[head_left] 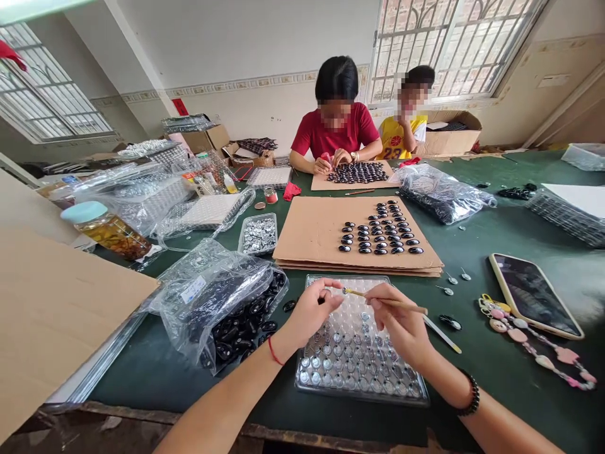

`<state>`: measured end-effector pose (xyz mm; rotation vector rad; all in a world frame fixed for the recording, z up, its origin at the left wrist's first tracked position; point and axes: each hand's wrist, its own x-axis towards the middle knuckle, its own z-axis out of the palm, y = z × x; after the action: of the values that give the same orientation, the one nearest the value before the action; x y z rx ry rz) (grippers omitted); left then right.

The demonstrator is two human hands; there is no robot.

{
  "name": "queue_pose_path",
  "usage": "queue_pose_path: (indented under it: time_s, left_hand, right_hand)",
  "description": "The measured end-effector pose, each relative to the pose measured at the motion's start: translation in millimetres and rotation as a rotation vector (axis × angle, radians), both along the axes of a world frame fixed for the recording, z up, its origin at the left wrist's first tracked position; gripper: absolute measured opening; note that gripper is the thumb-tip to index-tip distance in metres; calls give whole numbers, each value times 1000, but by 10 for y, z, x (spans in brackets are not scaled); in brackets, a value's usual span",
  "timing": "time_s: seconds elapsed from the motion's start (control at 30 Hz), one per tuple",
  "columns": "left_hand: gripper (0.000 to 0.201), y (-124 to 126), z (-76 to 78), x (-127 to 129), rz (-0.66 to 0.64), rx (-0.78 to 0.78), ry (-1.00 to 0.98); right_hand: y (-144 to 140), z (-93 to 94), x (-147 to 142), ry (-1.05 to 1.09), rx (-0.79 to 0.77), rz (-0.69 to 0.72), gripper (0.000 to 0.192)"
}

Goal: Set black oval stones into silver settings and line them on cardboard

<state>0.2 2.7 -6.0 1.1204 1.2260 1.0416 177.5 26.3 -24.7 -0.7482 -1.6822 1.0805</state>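
Note:
My right hand [397,318] grips a slim wooden-handled brush [404,305], its tip pointing left toward my left fingertips. My left hand [316,310] is closed in a pinch, with something small and dark between the fingers that I cannot make out. At the brush's tip is a tiny shiny bit. Both hands are above a clear plastic tray [362,392] of round pockets, many holding small silvery discs. Left of it, a clear bag [189,302] spills glossy black oval pieces [236,328] onto the table. Behind the tray, cardboard sheets [307,230] carry rows of black ovals [378,238].
A small tub [259,233] of silvery discs stands beside the cardboard. On the right lie a phone [536,293] with a beaded strap and a pale strip [442,334]. Across the green table, a person in red [335,129] handles black pieces; another person sits alongside.

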Motion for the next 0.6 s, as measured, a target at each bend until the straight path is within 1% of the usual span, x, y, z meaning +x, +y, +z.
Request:
queue_pose_path:
  time_s: [0.1, 0.2, 0.27, 0.37, 0.47, 0.53, 0.6]
  left_hand:
    - [37, -7, 8, 16, 13, 77, 111]
    - [37, 14, 10, 16, 56, 109, 232]
    - [36, 36, -6, 21, 100, 107, 267]
    - [36, 57, -51, 36, 142, 87, 250]
    - [39, 99, -68, -4, 175, 36, 176]
    - [40, 187, -21, -114, 238, 47, 108]
    - [39, 338, 86, -308, 322, 108, 44]
  right_hand:
    - [18, 3, -36, 203, -174, 36, 12]
    - [39, 2, -93, 338, -250, 77, 13]
    - [47, -3, -131, 387, -287, 103, 16]
    - [57, -3, -164, 445, -354, 93, 23]
    - [96, 22, -134, 554, -429, 31, 26]
    - [144, 51, -79, 635, -465, -27, 26]
    - [197, 83, -20, 695, -487, -79, 26]
